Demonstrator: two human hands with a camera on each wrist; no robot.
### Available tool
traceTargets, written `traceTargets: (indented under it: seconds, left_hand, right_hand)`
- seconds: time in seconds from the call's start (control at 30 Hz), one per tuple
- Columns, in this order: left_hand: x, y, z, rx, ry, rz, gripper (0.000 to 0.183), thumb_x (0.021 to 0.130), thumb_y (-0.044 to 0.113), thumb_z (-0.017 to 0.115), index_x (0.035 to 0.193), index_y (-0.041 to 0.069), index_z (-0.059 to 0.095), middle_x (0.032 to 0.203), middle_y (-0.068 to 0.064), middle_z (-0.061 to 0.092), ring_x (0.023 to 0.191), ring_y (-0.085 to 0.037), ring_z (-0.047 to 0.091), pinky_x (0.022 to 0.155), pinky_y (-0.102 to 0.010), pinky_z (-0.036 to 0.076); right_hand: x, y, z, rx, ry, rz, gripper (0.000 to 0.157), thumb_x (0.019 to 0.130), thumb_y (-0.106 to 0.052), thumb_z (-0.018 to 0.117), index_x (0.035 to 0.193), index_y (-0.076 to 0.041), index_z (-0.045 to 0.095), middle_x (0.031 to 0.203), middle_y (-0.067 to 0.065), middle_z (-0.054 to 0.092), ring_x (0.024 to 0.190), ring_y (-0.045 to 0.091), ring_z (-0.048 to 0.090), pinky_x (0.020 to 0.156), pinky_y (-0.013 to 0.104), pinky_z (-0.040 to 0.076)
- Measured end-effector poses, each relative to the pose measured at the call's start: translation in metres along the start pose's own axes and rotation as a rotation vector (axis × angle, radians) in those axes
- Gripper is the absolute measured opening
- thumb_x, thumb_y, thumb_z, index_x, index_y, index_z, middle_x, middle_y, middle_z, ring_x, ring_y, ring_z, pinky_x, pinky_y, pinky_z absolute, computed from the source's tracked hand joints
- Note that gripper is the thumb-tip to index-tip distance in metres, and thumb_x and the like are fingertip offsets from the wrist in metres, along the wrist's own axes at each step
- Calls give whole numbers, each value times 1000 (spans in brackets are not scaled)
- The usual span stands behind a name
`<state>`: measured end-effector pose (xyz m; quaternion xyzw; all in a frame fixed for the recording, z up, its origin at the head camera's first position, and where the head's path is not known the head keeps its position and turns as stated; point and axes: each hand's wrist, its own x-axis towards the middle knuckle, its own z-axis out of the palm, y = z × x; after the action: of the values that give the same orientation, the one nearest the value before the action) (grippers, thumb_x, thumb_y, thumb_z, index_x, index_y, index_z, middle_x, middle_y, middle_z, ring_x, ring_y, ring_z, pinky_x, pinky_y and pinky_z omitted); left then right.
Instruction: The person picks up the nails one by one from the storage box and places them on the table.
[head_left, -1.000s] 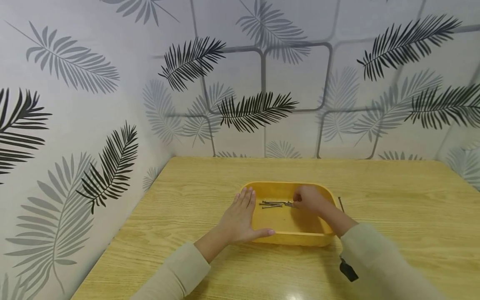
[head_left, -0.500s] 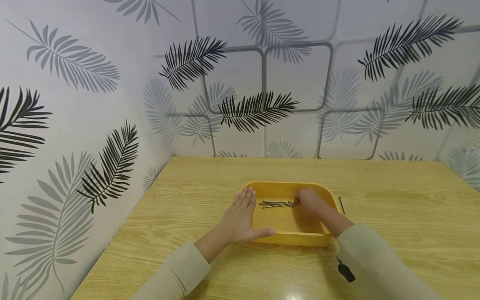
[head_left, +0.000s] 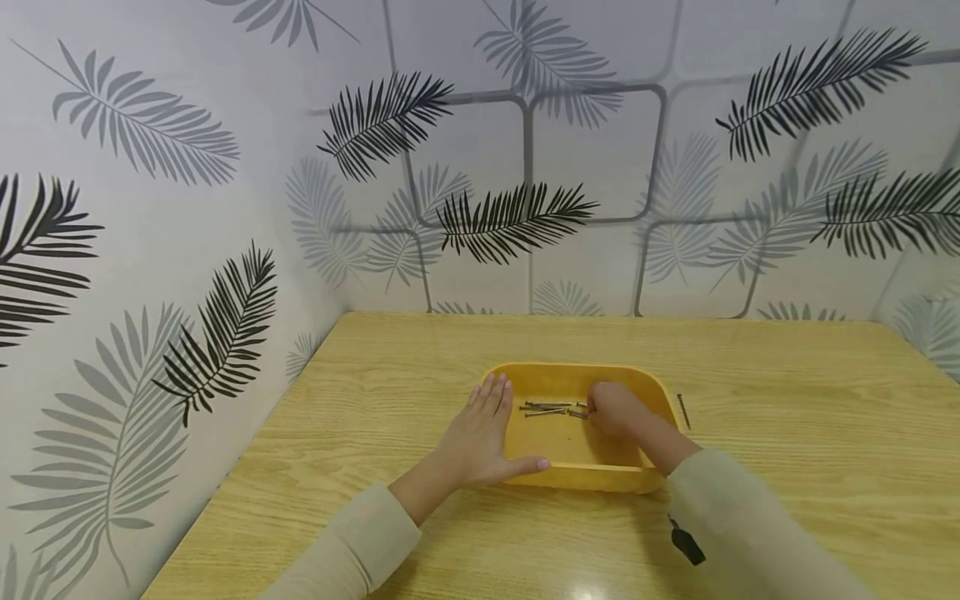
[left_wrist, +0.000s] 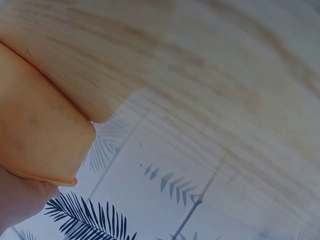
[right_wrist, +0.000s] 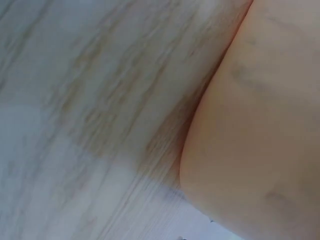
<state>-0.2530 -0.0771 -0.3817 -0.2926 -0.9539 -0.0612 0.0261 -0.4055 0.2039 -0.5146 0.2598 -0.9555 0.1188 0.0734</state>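
A yellow plastic tray (head_left: pixel 577 477) stands on the wooden table. Straight-fingered, my left hand (head_left: pixel 480 437) rests over the tray's left end, its thumb along the near rim. Inside the tray, my right hand (head_left: pixel 618 410) has curled fingers low at the right ends of several thin metal nails (head_left: pixel 546 410). It seems to pinch a nail (head_left: pixel 581 405) whose end shows beside the fingers; the fingertips themselves are hidden. In the left wrist view, part of the left hand (left_wrist: pixel 25 200) touches the tray's rim. Only the tray's outer wall (right_wrist: pixel 260 115) shows in the right wrist view, without the hand.
One loose nail (head_left: pixel 683 411) lies on the table just right of the tray. A small black tag (head_left: pixel 687 545) hangs by the right sleeve (head_left: pixel 738 517). The wooden table (head_left: pixel 375 367) reaches back to a leaf-patterned wall (head_left: pixel 585 167).
My right hand has shifted slightly down inside the tray, and its forearm has moved a little left. The nail ends beside its fingers have moved slightly apart. My left hand has stayed put.
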Motion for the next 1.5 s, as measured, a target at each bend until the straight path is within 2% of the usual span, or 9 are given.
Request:
traceTargets:
  seconds: [0.07,0.23,0.3,0.43,0.7,0.87,1.07,1.2,1.5]
  left_hand:
    - [0,0,0,-3,-3,-1,105,82,70,45,146,-6,10,155,-20,8,145,-31,2,118,-41,10]
    - [1,0,1,-1,-5,-1,105,82,70,45,147,-5,9,155,-20,8,145,-31,1,118,-41,10]
    - [1,1,1,-2,-5,-1,105,82,70,45,147,-5,9,155,-20,7,145,-31,1,118,-41,10]
    - [1,1,1,-3,-6,2,105,82,70,45,147,-5,9,155,-20,7,145,-30,1,118,-41,10]
    - [0,2,1,-10,-2,2,106,82,70,45,146,-6,10,155,-20,7,145,-31,1,118,-41,10]
    - [1,1,2,-15,7,3,106,82,71,45,146,-6,10,155,-20,7,145,-31,2,118,-42,10]
    - [0,2,1,-4,9,5,106,82,70,46,146,-6,10,155,-21,8,145,-32,3,118,-42,11]
    - [-1,2,1,-13,1,1,105,82,69,46,146,-6,10,155,-21,8,145,-31,2,118,-42,11]
    - [0,0,2,6,10,11,107,81,74,40,146,-6,12,154,-21,9,144,-32,3,118,-41,11]
  right_hand:
    - [3,14,13,-9,38,-22,14,80,-14,63,68,-9,58,61,1,55,53,12,42,47,26,34]
    - [1,2,3,-20,-50,25,25,84,-14,59,61,-8,50,54,2,45,50,15,37,47,30,33]
    - [9,16,18,-47,-83,55,30,85,-15,57,57,-12,47,52,0,42,48,16,36,46,31,33]
    - [24,71,73,-49,9,-25,38,86,-32,54,53,-24,38,50,-10,32,46,9,28,45,25,25]
    - [43,109,113,-135,-55,67,32,84,-29,59,55,-21,48,52,-6,44,48,14,39,48,30,35]
    - [9,32,26,-92,-5,-19,29,89,-25,55,62,-13,51,56,-2,46,50,14,39,47,31,36]
    - [-38,-95,-106,59,-131,135,31,87,-5,56,58,-9,45,55,-2,38,52,13,34,50,26,32]
    - [-50,-122,-131,83,-79,131,43,84,1,55,53,-15,30,53,-7,22,50,9,22,49,21,22]
    - [-50,-121,-137,62,-17,124,42,79,7,46,53,-17,23,53,-8,16,51,7,15,49,20,15]
